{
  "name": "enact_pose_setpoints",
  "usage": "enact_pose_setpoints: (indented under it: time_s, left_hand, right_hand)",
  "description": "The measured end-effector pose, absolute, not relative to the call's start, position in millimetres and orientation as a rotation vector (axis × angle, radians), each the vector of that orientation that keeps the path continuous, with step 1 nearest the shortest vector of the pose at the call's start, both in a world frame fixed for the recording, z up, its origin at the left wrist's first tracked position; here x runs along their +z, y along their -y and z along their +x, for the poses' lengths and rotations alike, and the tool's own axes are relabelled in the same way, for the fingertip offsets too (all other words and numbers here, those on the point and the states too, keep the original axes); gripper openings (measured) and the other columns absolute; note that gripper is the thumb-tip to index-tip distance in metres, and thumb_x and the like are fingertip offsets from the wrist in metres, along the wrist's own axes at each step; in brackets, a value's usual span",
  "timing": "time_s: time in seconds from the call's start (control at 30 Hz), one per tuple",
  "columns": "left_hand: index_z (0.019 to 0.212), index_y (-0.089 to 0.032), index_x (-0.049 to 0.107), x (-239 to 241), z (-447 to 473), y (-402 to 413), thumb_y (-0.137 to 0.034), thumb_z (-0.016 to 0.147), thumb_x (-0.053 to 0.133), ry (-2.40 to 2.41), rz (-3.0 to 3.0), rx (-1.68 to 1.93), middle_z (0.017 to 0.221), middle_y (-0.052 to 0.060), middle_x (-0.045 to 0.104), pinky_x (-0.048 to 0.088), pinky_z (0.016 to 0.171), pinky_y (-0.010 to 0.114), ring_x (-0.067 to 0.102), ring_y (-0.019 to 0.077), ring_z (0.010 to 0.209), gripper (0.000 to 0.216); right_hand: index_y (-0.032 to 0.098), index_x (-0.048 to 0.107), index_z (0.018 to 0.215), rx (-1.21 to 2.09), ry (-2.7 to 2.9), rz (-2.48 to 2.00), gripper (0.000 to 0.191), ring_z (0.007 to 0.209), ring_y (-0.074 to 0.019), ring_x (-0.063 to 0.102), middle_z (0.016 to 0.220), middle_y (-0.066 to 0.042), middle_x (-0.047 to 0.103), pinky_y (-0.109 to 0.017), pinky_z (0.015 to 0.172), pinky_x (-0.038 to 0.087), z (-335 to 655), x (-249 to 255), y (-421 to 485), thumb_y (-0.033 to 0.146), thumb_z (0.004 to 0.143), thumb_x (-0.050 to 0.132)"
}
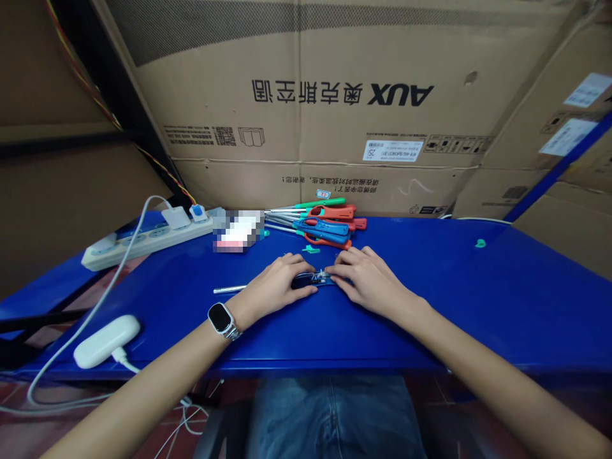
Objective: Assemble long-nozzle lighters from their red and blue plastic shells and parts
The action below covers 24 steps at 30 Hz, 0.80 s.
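Observation:
A long lighter with a dark blue handle (306, 280) and a thin metal rod (229, 289) lies flat on the blue table (454, 299). My left hand (275, 285), with a watch on the wrist, grips the handle from the left. My right hand (366, 277) pinches its right end, where small clear and metal parts (321, 276) show between my fingertips. Both hands rest on the tabletop, fingers curled round the piece.
A pile of red, blue and green long lighters (325, 223) lies behind my hands. A white power strip (143, 237) sits at the back left, a white charger (105, 341) with cable at the front left. Small green caps (480, 243) lie loose. Cardboard boxes (335, 95) wall the back.

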<state>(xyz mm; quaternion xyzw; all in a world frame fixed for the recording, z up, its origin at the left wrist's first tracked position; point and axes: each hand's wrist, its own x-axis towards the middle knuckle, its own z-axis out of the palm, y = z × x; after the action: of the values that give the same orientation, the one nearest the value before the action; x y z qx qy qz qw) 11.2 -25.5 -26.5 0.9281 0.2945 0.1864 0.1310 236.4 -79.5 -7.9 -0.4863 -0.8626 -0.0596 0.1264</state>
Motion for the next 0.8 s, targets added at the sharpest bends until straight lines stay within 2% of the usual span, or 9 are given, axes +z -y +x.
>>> enact_pose_setpoints:
  time_s: [0.63,0.8]
  left_hand:
    - [0.120,-0.022,0.065,-24.8,7.3,25.1,-0.041,0.094,0.059,-0.847,2.760,0.484,0.113,0.008,0.064,0.048,0.095,0.039,0.060,0.0241,0.106,0.032]
    - [0.123,-0.025,0.065,-24.0,6.4,27.4,-0.038,0.099,0.052,-0.791,2.960,0.423,0.116,0.007,0.063,0.042,0.099,0.044,0.060,0.0236,0.105,0.030]
  right_hand:
    - [0.024,0.074,0.112,-0.003,2.447,-1.393,0.024,0.097,-0.0201,0.058,0.101,-0.007,0.066,-0.034,0.080,0.036,239.6,-21.1,69.7,0.026,0.097,0.055]
    - [0.024,0.074,0.111,0.078,2.420,-1.380,0.024,0.094,-0.0185,0.058,0.101,-0.006,0.065,-0.033,0.081,0.039,242.3,-25.3,66.7,0.025,0.096,0.056]
